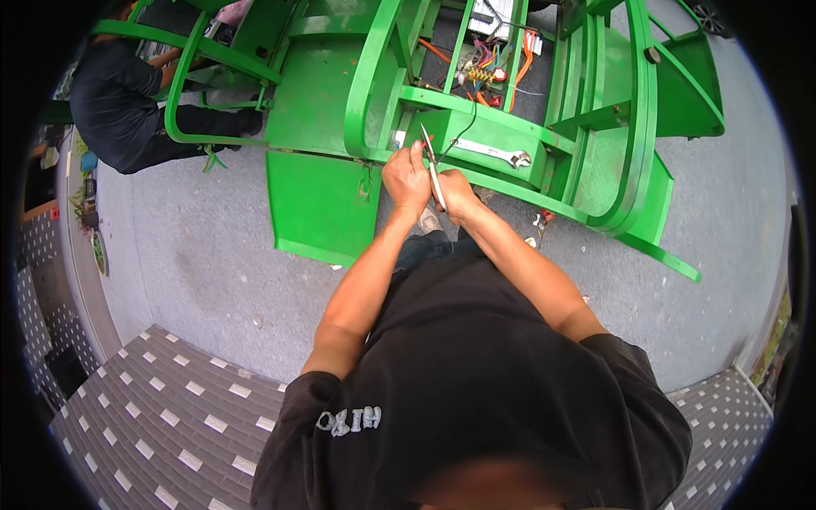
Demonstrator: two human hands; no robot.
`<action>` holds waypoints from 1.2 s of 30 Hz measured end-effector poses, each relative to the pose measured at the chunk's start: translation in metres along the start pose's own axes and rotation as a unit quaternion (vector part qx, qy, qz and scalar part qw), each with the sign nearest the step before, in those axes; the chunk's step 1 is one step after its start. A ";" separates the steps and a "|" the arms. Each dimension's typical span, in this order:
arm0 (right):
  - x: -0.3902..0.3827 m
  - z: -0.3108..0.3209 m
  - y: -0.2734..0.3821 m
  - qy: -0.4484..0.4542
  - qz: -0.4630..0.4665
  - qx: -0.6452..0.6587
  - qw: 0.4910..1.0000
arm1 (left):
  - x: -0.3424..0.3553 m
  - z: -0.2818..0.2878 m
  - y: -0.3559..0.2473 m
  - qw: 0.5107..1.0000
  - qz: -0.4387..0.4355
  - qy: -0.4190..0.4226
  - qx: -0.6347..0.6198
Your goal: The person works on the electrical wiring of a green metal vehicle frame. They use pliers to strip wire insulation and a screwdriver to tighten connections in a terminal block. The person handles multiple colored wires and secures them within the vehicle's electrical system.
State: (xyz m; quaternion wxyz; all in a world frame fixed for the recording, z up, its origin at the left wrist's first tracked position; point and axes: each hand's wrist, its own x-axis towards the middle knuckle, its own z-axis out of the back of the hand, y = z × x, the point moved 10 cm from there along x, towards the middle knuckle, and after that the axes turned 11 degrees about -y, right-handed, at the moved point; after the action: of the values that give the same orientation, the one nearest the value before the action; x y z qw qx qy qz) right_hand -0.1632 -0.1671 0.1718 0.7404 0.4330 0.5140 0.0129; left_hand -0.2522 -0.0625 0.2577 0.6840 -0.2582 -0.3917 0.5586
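Observation:
In front of my body, my left hand and my right hand are close together at the edge of the green metal frame. My right hand grips a slim, pale metal tool with a pointed end, which stands up between the two hands; its exact kind is unclear. The left fingers are closed in a pinch beside it, and a small red piece shows near their tips. What they hold is mostly hidden. Just beyond my right hand, an adjustable wrench lies on the green ledge. A thin black cable hangs down close by.
Coloured wires and terminals sit inside the frame ahead, below a silver finned box. A green panel hangs at the left. A person in dark clothes crouches far left. Small parts lie on the grey floor to the right.

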 end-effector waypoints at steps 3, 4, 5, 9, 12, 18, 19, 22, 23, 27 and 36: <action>0.002 -0.001 -0.003 -0.013 -0.005 -0.002 1.000 | -0.001 0.001 0.002 1.000 -0.019 -0.012 0.010; 0.002 -0.002 -0.004 -0.014 -0.007 -0.002 1.000 | -0.001 0.002 0.002 1.000 -0.021 -0.013 0.010; 0.002 -0.003 -0.005 -0.014 -0.013 -0.001 1.000 | -0.002 0.002 0.004 1.000 -0.021 -0.012 0.014; -0.002 -0.004 -0.004 -0.028 -0.001 -0.020 0.999 | -0.001 0.006 0.002 0.999 -0.037 -0.013 0.021; -0.005 0.000 -0.002 -0.058 0.018 -0.057 0.997 | 0.000 0.012 -0.001 0.998 -0.054 -0.019 0.021; -0.002 -0.002 -0.006 -0.068 0.020 -0.060 0.996 | -0.001 0.024 -0.002 0.997 -0.058 -0.042 0.027; -0.001 -0.005 -0.006 -0.064 0.023 -0.058 0.996 | -0.001 0.026 -0.004 0.996 -0.065 -0.048 0.028; -0.001 -0.009 -0.002 -0.060 0.037 -0.045 0.997 | 0.002 0.029 -0.006 0.995 -0.072 -0.059 0.026; -0.002 -0.010 -0.001 -0.053 0.035 -0.040 0.997 | 0.003 0.031 -0.005 0.996 -0.066 -0.059 0.030; -0.012 -0.023 0.016 0.077 -0.018 0.056 0.995 | 0.009 0.029 -0.007 0.999 -0.041 -0.009 -0.016; -0.065 -0.007 0.098 0.158 0.264 -0.309 0.900 | 0.025 0.052 -0.009 0.962 0.061 0.192 -0.182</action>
State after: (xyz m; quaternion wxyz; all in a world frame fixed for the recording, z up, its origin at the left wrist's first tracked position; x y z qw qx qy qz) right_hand -0.1577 -0.1312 0.2836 0.7152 0.2950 0.4611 0.4345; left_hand -0.2877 -0.0452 0.3001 0.6525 -0.5042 -0.3314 0.4585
